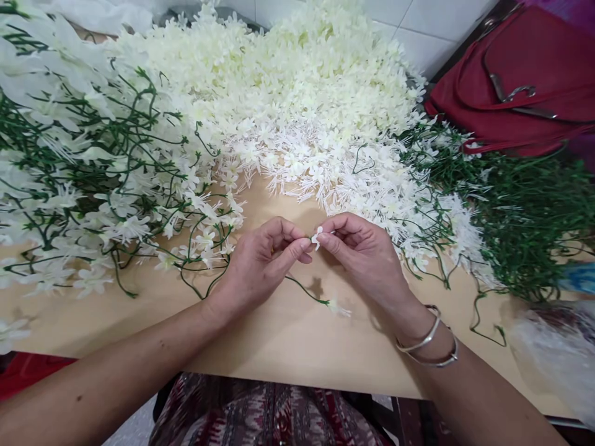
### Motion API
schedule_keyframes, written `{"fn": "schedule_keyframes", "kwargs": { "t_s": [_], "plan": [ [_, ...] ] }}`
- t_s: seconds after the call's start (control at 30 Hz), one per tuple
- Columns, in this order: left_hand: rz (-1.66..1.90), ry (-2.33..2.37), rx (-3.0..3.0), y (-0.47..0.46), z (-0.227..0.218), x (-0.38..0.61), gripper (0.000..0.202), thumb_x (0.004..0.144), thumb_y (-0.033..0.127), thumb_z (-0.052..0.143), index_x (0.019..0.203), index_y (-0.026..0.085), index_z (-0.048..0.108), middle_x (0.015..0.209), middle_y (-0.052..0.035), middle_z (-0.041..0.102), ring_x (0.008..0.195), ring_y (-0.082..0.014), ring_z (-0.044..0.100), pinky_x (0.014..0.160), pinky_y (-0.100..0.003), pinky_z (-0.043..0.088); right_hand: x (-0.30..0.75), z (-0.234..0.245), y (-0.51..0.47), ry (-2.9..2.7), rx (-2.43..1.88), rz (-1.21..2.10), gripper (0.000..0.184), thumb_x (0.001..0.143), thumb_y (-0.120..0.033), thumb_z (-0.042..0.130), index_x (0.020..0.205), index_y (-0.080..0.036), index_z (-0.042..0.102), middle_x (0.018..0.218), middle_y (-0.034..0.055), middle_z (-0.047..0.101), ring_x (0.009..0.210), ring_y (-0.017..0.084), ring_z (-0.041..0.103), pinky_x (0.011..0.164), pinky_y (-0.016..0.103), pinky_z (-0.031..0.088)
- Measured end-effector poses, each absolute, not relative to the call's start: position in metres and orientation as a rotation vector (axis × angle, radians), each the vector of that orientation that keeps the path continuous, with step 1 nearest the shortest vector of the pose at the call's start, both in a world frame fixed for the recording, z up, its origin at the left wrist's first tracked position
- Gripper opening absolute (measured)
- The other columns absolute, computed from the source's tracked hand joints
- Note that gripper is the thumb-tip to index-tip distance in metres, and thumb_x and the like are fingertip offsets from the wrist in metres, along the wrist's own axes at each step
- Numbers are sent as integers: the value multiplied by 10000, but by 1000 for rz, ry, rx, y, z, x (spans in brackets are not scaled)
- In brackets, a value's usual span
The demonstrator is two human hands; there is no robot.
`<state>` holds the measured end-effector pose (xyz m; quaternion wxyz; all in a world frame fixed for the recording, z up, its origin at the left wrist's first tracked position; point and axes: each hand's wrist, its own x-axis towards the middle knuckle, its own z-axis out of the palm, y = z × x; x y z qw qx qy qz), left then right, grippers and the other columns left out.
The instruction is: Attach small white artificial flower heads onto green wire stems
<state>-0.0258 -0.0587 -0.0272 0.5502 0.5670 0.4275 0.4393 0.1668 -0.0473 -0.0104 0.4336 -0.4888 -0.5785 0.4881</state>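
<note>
My left hand pinches a thin green stem, which trails below the fingers toward a pale blossom tip. In my right hand a small white artificial flower is held between thumb and forefinger. The two hands meet at this flower, fingertips nearly touching, just above the table. Whether the flower is fully seated on the stem is hidden by the fingers. Two silver bangles circle my right wrist.
Assembled white flowers on green stems are piled at left. A large heap of loose white petals spreads behind my hands. Bare green stems lie at right, below a red bag. A clear plastic bag sits at the right edge.
</note>
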Motion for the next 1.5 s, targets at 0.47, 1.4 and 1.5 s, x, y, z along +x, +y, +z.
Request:
{"fn": "schedule_keyframes", "kwargs": {
  "t_s": [0.47,1.4,1.5],
  "plan": [
    [1055,1018,1365,-60,-36,-26,172,991,365,697,964,204,642,857,-34,803,815,-174,790,760,-273,598,164,-18,-47,-1408,-1190,1243,292,831,-476,853,860,-216,723,778,8,688,690,146,582,627,295,468],
    [1084,1012,1414,-58,-40,-24,177,990,379,686,1006,209,639,857,-32,764,778,-160,751,742,-277,585,176,-13,-35,-1454,-1107,1393,262,815,-450,880,882,-234,747,727,-22,650,681,133,576,651,285,488],
    [1076,1018,1419,-59,-38,-24,177,990,375,686,1016,205,643,846,-28,758,778,-162,746,746,-281,582,177,-12,-34,-1497,-1110,1367,301,796,-484,885,865,-228,744,758,-7,674,701,140,586,665,285,497]
  ]
}}
